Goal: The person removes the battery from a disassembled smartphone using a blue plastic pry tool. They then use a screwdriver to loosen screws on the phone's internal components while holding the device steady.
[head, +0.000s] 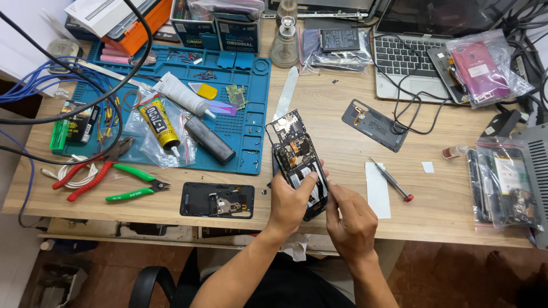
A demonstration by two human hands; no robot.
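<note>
My left hand [288,199] grips an opened phone [297,159] with its back off, circuit board and black inner parts exposed, held tilted above the front edge of the wooden desk [337,114]. The thumb lies across its lower half. My right hand [351,219] is at the phone's lower right edge, fingers pinched together against it; whether they hold a small tool or part I cannot tell. A red-tipped screwdriver [391,179] lies on a white paper slip [377,191] just right of my hands.
A phone frame [217,199] lies left of my hands. Green pliers [137,185] and red cutters [88,171] rest by a blue repair mat [251,102] with glue tubes. A dark back cover [374,124], laptop [411,57] and bagged phones [508,182] fill the right side.
</note>
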